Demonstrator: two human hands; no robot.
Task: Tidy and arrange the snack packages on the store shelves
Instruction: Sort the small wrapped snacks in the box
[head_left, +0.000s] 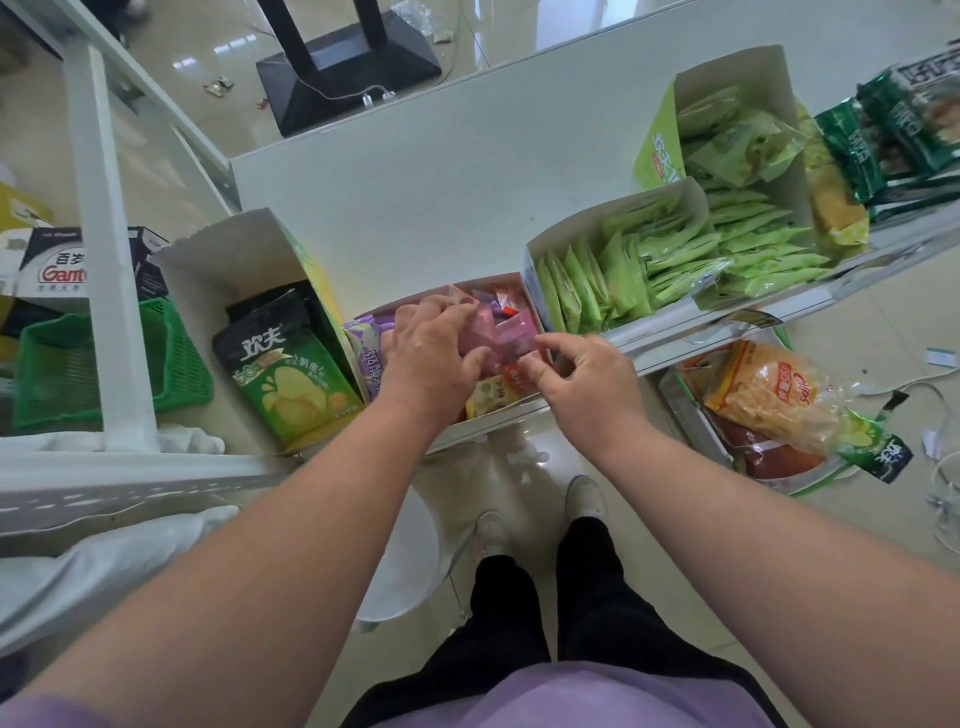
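Two grips, left hand (431, 353) and right hand (582, 382), pinch glossy crinkled pink packets (498, 332).

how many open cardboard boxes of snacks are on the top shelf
4: chip bag box far left, mixed packet box under the hands, light green sachet box to its right, and another green sachet box behind that. More may sit off-frame.

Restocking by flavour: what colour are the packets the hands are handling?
Pink packets, head view.

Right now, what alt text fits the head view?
Both hands, left hand and right hand, grip small pink snack packets in an open white cardboard box on the white shelf. Light-green sachets in a white carton sit right; a green chip bag sits left.
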